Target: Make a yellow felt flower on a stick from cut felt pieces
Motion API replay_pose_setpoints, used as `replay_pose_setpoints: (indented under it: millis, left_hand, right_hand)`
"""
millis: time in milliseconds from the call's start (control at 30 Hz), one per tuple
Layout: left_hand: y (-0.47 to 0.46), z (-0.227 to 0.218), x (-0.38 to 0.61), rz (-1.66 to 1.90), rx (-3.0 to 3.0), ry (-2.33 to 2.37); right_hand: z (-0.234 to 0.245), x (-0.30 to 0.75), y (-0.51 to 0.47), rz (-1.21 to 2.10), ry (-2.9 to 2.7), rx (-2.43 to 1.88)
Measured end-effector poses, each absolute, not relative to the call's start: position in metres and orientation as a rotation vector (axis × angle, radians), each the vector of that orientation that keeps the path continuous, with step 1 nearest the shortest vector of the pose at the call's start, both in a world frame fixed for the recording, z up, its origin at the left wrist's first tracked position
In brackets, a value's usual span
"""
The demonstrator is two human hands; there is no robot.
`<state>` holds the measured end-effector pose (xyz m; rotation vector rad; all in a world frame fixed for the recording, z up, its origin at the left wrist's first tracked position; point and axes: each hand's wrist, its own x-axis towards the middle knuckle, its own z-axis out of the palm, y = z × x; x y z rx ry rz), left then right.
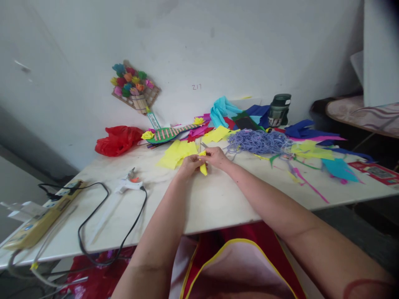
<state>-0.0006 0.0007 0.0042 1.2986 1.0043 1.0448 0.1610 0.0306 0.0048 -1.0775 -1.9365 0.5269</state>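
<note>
Yellow paper piece (203, 169) between both hands (189, 165) (216, 157)

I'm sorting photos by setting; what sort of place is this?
Likely a craft workspace, perhaps at home: a glue gun and a heap of yarn lie on the table, and colourful flowers hang on the wall.

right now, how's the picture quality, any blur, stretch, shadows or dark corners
Head view: slightly soft, creases in the yellow paper between left hand and right hand hard to make out; head view: wide-angle stretch, the right forearm swelling toward the frame edge; head view: top-right corner dark, shadows on the wall soft.
</note>
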Motion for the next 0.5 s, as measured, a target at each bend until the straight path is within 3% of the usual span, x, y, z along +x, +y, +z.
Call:
replay_pose_setpoints:
  millis: [100, 300, 500]
  left_hand:
    - [0.001, 0.005, -0.003, 1.007, 1.267, 0.990]
    - [0.004, 0.001, -0.004, 1.055, 1.204, 1.040]
    - [0.004, -0.001, -0.001, 1.038, 1.226, 1.017]
  right_hand:
    - [0.007, 0.159, 0.027, 0.508, -1.956, -1.054]
    - [0.012, 0.155, 0.016, 0.117, -2.096, -1.022]
    - [0.015, 0.160, 0.018, 0.134, -2.085, -1.103]
